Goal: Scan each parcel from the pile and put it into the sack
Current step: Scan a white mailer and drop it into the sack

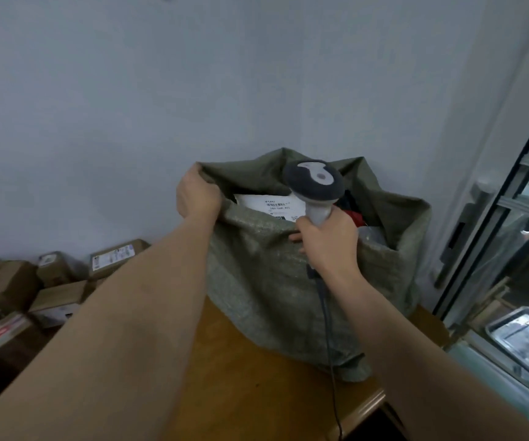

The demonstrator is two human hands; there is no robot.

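The rim of the green sack [288, 281] is gripped at its far left corner by the left hand [197, 194], the arm fully extended. The scanner [313, 186] is held upright by its handle in the right hand [330, 243], head above the sack's mouth. A white-labelled parcel [271, 206] lies inside, between the hands. Below the left arm, boxes [56, 297] are piled.

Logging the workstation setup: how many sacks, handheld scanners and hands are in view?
Sacks: 1, the green sack
Scanners: 1, the scanner
Hands: 2, left hand on the sack's rim, right hand gripping the scanner
Total: 4
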